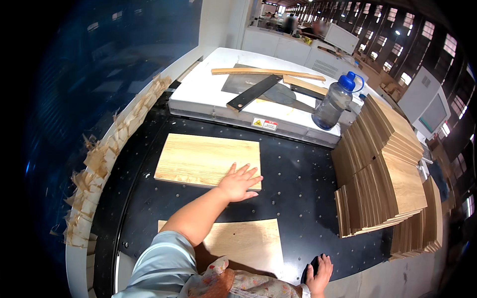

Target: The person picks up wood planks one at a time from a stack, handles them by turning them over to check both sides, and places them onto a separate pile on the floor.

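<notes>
My left hand [239, 182] lies with fingers spread on the right end of a light wood-grain board [206, 156]. That board is flat on a black, dotted work table [298, 188]. Closer to my body is a second wood-grain board [248, 243], partly covered by my left arm and patterned sleeve. My right hand [320, 275] rests at the table's near edge, right of this board, with thumb and fingers apart. A dark patch beside its thumb may be shadow; I see nothing held.
Tall stacks of wood-grain boards [380, 171] stand on the right. Behind the table, a white machine top [198, 102] carries a blue-capped water bottle [334, 102], a black flat bar [254, 93] and wood strips [268, 73]. Torn tape [107, 154] lines the left edge.
</notes>
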